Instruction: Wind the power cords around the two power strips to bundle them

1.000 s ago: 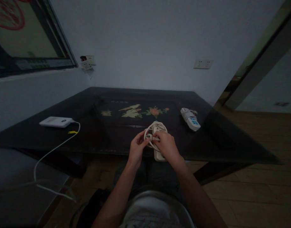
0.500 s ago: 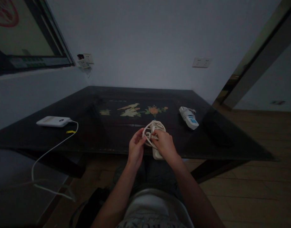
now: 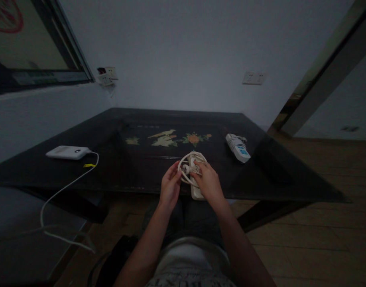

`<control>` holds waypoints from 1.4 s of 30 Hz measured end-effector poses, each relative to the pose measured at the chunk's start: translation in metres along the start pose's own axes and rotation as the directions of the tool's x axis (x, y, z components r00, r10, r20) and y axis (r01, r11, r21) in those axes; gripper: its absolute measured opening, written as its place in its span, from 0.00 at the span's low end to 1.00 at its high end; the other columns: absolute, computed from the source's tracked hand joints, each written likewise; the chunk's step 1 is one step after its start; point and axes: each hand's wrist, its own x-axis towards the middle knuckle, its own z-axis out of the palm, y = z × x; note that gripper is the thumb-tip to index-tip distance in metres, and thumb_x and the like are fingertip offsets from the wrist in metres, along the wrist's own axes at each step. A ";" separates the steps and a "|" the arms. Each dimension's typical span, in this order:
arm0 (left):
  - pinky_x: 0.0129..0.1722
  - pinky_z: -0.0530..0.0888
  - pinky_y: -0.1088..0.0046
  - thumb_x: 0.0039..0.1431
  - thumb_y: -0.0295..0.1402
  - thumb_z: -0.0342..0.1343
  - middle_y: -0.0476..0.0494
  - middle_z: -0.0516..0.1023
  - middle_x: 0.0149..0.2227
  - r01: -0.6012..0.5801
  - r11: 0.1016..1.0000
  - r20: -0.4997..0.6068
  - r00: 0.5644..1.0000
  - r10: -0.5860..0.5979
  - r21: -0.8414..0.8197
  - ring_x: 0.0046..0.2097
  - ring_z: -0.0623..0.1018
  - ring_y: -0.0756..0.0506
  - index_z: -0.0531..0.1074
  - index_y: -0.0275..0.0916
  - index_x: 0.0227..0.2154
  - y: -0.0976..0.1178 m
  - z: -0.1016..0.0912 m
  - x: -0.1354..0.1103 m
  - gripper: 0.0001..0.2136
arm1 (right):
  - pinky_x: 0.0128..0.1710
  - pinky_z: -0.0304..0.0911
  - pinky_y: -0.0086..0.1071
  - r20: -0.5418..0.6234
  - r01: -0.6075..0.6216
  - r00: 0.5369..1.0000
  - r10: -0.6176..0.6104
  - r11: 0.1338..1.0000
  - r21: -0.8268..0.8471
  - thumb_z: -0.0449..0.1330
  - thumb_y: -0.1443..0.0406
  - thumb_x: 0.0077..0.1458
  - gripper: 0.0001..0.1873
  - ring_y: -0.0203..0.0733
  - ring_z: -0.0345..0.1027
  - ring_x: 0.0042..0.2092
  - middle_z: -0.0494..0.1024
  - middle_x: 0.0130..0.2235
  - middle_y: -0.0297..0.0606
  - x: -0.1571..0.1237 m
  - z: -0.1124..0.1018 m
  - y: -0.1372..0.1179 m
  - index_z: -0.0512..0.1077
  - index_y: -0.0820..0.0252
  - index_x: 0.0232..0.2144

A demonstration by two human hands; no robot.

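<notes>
head view: both hands at a coiled cord [image 3: 186, 180] and its plug [image 3: 185, 169], over a white strip [image 3: 197, 193].
left hand [image 3: 171, 183]: thumb and fingertips pinch the cord at the coil's left side; right hand [image 3: 209, 181]: thumb and forefinger pinch the plug's ridged neck within the coil, the plug's head toward the left fingertips, its pins too small to make out. the strip is under the right fingers, its near end showing below them by the near edge of the table [image 3: 135, 171]; whether it rests there i cannot tell. beyond and right of the right fingers lies a second strip [image 3: 238, 148], wrapped in its cord. well left of the left fingers, a white box [image 3: 67, 152] trails a cable [image 3: 69, 185] over the edge.
</notes>
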 end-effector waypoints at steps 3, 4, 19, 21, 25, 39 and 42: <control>0.47 0.70 0.74 0.44 0.28 0.67 0.44 0.79 0.45 0.007 1.000 -0.003 1.000 -0.007 -0.001 0.46 0.77 0.47 0.76 0.39 0.41 0.001 -0.001 0.000 0.18 | 0.45 0.61 0.33 0.040 -0.019 0.999 0.020 0.999 -0.034 0.57 0.60 0.58 0.17 0.48 0.70 0.48 0.76 0.47 0.47 -0.001 -0.006 -0.002 0.74 0.62 0.47; 0.47 0.70 0.74 0.44 0.28 0.67 0.43 0.79 0.45 0.007 1.000 -0.003 1.000 -0.007 0.000 0.46 0.77 0.47 0.77 0.38 0.41 0.001 -0.001 0.000 0.18 | 0.44 0.61 0.33 0.049 -0.025 0.998 0.027 0.999 -0.042 0.57 0.60 0.59 0.15 0.47 0.71 0.46 0.78 0.45 0.45 -0.001 -0.008 -0.002 0.75 0.61 0.44; 0.49 0.71 0.70 0.45 0.24 0.63 0.44 0.80 0.41 0.047 0.998 -0.038 0.998 -0.049 -0.047 0.43 0.78 0.48 0.77 0.38 0.40 -0.001 -0.007 0.005 0.15 | 0.37 0.60 0.30 -0.155 -0.007 0.988 0.016 0.998 0.057 0.56 0.62 0.58 0.08 0.41 0.72 0.36 0.78 0.34 0.39 -0.006 0.008 0.007 0.73 0.59 0.31; 0.51 0.71 0.68 0.46 0.23 0.62 0.46 0.80 0.37 0.057 0.995 -0.071 0.996 -0.063 -0.083 0.41 0.78 0.49 0.77 0.38 0.38 -0.001 -0.009 0.007 0.14 | 0.36 0.61 0.30 -0.235 -0.006 0.971 0.035 0.992 0.125 0.56 0.62 0.57 0.08 0.41 0.71 0.35 0.78 0.33 0.39 -0.005 0.008 0.011 0.73 0.60 0.31; 0.52 0.72 0.65 0.48 0.22 0.60 0.47 0.80 0.36 0.071 0.995 -0.100 0.992 -0.078 -0.068 0.41 0.78 0.50 0.77 0.37 0.36 0.003 -0.011 0.009 0.11 | 0.35 0.64 0.31 -0.300 0.023 0.951 0.078 0.948 0.318 0.57 0.60 0.56 0.10 0.41 0.71 0.34 0.77 0.33 0.40 -0.004 0.008 0.017 0.73 0.62 0.32; 0.59 0.62 0.61 0.51 0.31 0.61 0.39 0.69 0.55 -0.136 0.793 0.073 0.991 0.116 0.594 0.59 0.67 0.41 0.65 0.42 0.53 0.021 -0.025 0.005 0.24 | 0.40 0.65 0.33 -0.303 0.048 0.872 0.384 0.550 0.834 0.64 0.57 0.47 0.21 0.40 0.71 0.40 0.78 0.41 0.42 -0.007 -0.001 0.057 0.73 0.62 0.43; 0.62 0.58 0.60 0.53 0.30 0.59 0.40 0.67 0.57 -0.318 0.615 0.156 0.940 0.303 0.722 0.61 0.64 0.40 0.68 0.42 0.51 0.028 -0.013 -0.006 0.21 | 0.44 0.65 0.35 -0.296 0.067 0.867 0.400 0.496 0.866 0.67 0.60 0.43 0.24 0.42 0.70 0.43 0.77 0.45 0.43 -0.008 0.003 0.066 0.73 0.62 0.44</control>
